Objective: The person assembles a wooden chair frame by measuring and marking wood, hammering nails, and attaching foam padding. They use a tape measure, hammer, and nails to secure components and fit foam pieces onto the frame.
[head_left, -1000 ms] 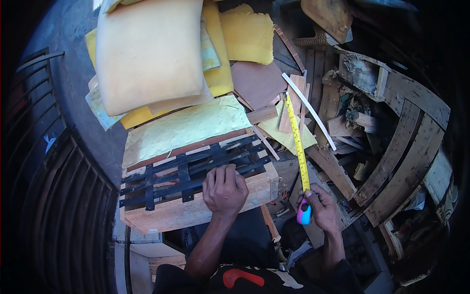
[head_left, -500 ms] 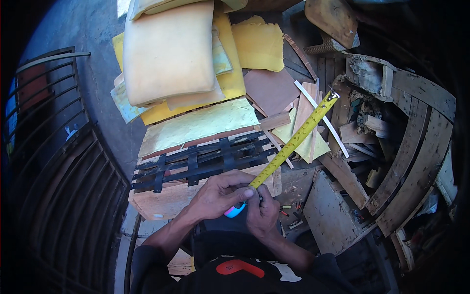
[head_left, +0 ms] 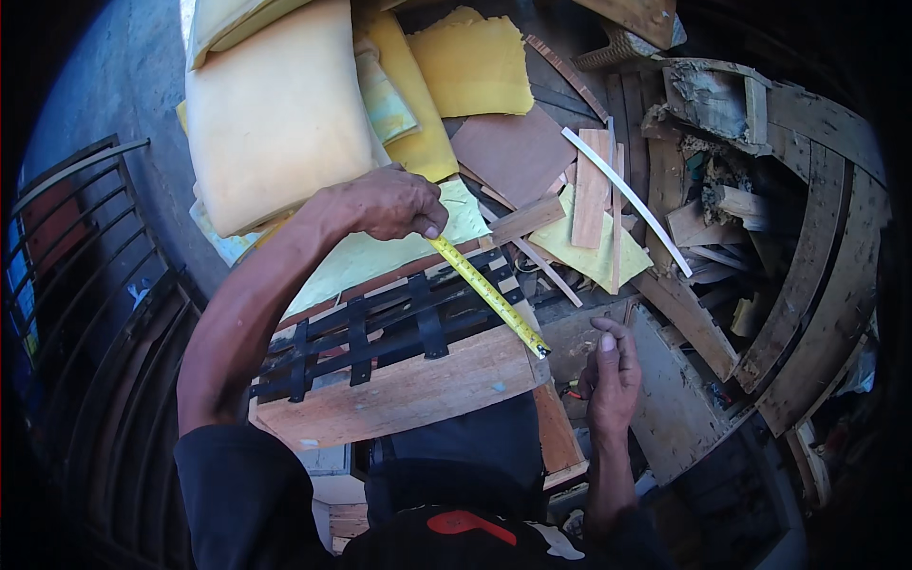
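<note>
My left hand (head_left: 394,202) is closed around a tape measure, whose case is hidden under the fingers. The yellow tape blade (head_left: 486,295) slants from that hand toward the lower right, ending over the right front corner of a wooden seat frame (head_left: 399,389). Black webbing straps (head_left: 426,323) cross the frame's top, and pale yellow foam (head_left: 461,214) covers its far part. Right of the blade's metal tip, my right hand (head_left: 613,380) is raised, apart from the blade. Its fingers are partly stretched out, and nothing shows in them.
Foam cushions (head_left: 275,123) are stacked at the far left. Beyond the frame lie a brown board (head_left: 522,152), a yellow foam sheet (head_left: 475,66) and wood strips (head_left: 594,190). A curved wooden frame (head_left: 798,285) stands right, a metal grille (head_left: 85,256) left.
My left hand has moved up and away with the tape measure, and the blade now points down to the right. My right hand has let go and shifted right. The view has shifted slightly.
</note>
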